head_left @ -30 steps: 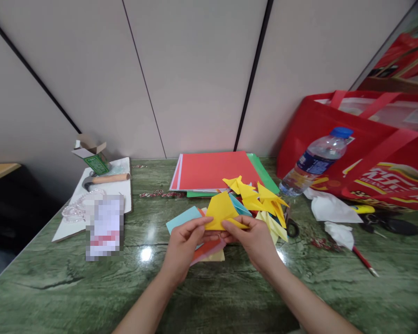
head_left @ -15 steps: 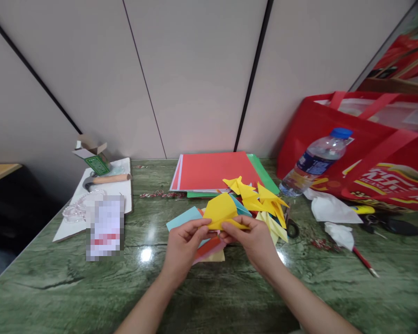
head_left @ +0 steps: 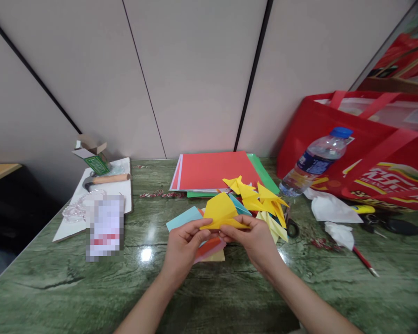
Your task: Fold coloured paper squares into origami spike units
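Between my two hands is a sheet of yellow paper point(head_left: 222, 208), its near edge folded up into a narrow band and its far part curving upward. My left hand point(head_left: 185, 241) pinches the left end of the fold between thumb and fingers. On the other end, my right hand point(head_left: 252, 236) grips the fold with its thumb pressed on top. Beneath the hands lie loose coloured papers, among them a light blue sheet point(head_left: 184, 218) and a pink one point(head_left: 211, 250). Several folded yellow paper shapes point(head_left: 256, 197) are heaped just beyond my right hand.
Red card sheets point(head_left: 212, 169) are stacked by the wall. To the right stand a water bottle point(head_left: 311, 160) and a red bag point(head_left: 365, 139), with crumpled tissue point(head_left: 339, 234) and a red pen point(head_left: 365, 262) nearer. On the left, a white board point(head_left: 116, 199) carries a wooden-handled tool point(head_left: 113, 178) and a green box point(head_left: 97, 162).
My left fingers have shifted slightly along the fold, so more of the yellow paper's left tip shows. The right hand stays nearly where it was.
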### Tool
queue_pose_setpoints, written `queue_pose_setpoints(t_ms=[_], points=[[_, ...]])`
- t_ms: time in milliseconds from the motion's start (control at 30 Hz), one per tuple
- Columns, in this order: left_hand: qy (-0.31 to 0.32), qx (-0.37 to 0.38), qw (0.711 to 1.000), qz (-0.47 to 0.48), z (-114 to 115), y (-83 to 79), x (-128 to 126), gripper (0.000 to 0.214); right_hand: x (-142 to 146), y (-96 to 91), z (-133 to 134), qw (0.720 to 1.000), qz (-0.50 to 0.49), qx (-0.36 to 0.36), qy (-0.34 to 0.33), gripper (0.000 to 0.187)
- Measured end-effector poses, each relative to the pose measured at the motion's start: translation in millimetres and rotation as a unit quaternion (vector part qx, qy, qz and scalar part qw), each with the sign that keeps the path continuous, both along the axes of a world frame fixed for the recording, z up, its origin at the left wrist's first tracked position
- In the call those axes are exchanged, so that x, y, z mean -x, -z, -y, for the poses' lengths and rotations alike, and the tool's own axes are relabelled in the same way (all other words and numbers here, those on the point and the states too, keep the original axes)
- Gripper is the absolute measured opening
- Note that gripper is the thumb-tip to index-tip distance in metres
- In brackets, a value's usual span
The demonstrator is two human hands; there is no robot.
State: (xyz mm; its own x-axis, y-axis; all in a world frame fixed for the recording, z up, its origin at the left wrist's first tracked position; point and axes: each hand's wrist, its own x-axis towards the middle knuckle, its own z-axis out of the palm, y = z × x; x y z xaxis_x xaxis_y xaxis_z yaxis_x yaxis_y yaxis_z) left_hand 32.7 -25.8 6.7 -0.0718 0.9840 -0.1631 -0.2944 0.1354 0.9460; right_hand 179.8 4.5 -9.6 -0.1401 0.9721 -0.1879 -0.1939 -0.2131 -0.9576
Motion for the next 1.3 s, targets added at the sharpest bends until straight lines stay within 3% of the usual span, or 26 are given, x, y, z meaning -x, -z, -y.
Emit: queue_pose_setpoints(t_ms=[300, 633, 867, 967, 1100, 1300], points=[[0.003, -0.015, 1.000, 0.013, 0.4, 2.3, 0.8, 0.020, -1.3, 0.8, -0.3, 1.000, -0.003, 0.003, -0.014, 0.027], [-0.002, -0.013, 1.000, -0.007, 0.6, 7.8, 0.9, 0.020, 1.6, 1.6, 0.7, 1.000, -0.012, 0.008, 0.013, 0.032], [0.008, -0.004, 0.999, 0.039, 1.1, 6.6, -0.1, 0.065, 1.1, 0.2, 2.6, 0.999, 0.013, -0.038, 0.026, 0.030], [0.005, 0.001, 0.997, 0.074, -0.4, 6.0, 0.0, 0.054, -1.1, -1.1, 1.4, 0.997, 0.048, -0.062, 0.012, 0.026], [0.005, -0.010, 0.998, 0.067, -1.3, 7.8, 1.0, 0.030, -2.9, 0.9, -0.8, 0.999, 0.027, -0.034, -0.010, 0.025], [0.000, -0.006, 0.999, 0.054, -0.5, 10.7, 0.1, 0.027, 1.4, 4.4, 0.3, 0.999, -0.018, -0.018, 0.030, 0.028]])
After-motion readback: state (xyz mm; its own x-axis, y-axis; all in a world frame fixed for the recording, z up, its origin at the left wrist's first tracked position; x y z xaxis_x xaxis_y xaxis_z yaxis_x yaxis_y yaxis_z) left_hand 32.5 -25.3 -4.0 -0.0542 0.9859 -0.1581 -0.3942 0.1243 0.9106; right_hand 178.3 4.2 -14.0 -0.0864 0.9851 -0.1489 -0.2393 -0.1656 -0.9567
